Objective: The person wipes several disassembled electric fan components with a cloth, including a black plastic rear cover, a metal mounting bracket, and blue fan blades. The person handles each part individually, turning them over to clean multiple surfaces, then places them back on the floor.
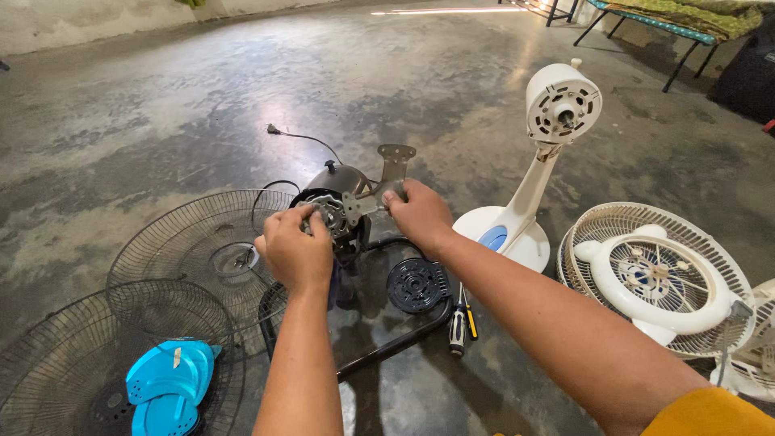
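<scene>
Bare grey concrete floor (161,105) fills the head view, mottled and faintly shiny, with a pale wall along the far left and the metal legs of a cot with a green patterned cover (686,20) at the far right corner. At the middle of the floor sits a dark fan motor (337,202), its housing off at the front so the metal core shows, resting on a black tubular stand frame (395,343); a black power cord with plug (303,139) trails away behind it. The left hand (295,250) is curled over the near left side of the motor's front, fingers closed against the metal. The right hand (418,214) grips a grey metal bracket (387,173) that sticks up from the motor's right side, fingers wrapped shut round its lower part. Just below the right wrist lies a round black plastic cover (416,284), and beside it two screwdrivers (462,319), one with a yellow handle. To the left lie two dark wire fan guards (153,266), overlapping, and a blue fan blade (165,383) rests on the nearer one. To the right of the hands stands a white fan stand with its bare motor head (561,105) upright on a round base with a blue patch. Further right lies a white fan guard with a white blade (658,278) on it, and part of another white fan (755,355) shows at the edge
</scene>
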